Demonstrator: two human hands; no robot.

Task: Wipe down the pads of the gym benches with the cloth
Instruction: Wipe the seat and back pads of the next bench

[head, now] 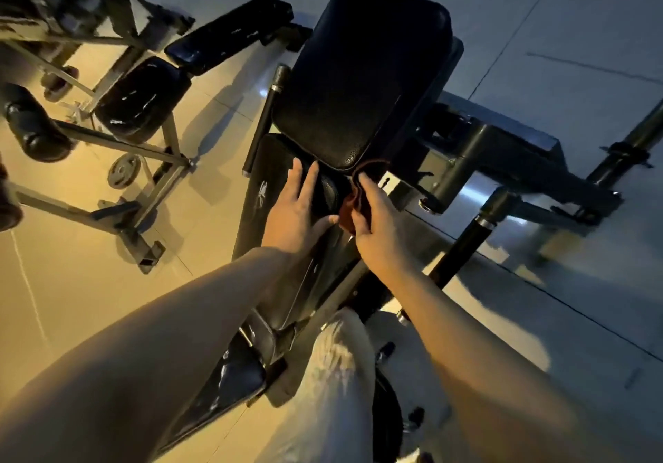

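1. Dark reddish cloth [353,198] bunched at the gap where back pad [362,78] meets seat pad [287,189].
2. Pinched in right hand [373,218]; left hand [297,211] flat, fingers straight, on seat.
3. Mid-wipe, likely; no telling which pads are done. Second bench [143,100] apparently left.
4. Back pad's long axis running away, slightly rightward.

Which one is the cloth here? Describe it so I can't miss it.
Start at the big black back pad in the centre. At its lower right corner the right hand holds a dark reddish cloth, the only red thing among black pads.
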